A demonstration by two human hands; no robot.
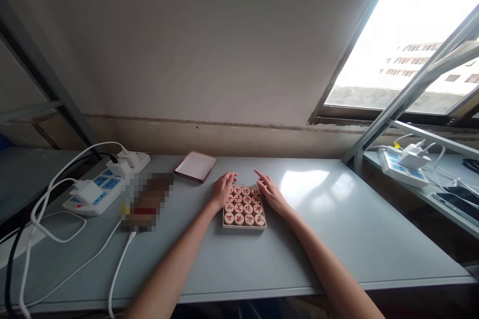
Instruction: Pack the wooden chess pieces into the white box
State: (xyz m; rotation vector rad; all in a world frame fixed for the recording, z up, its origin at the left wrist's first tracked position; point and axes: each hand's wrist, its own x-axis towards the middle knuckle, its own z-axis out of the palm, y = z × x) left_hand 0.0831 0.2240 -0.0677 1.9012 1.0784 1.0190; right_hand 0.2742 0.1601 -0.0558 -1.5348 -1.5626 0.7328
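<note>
Pieces (248, 208) fill a box (244, 227) between the left hand's (223, 190) bunched fingers and the right hand's (273, 194) slightly spread ones.

One head view – forward, down (desk (322, 239) fairly near).

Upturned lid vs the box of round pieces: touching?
Apart. Head view: the desk shows between the lid and the left hand, and that hand sits between the lid and the box.
</note>
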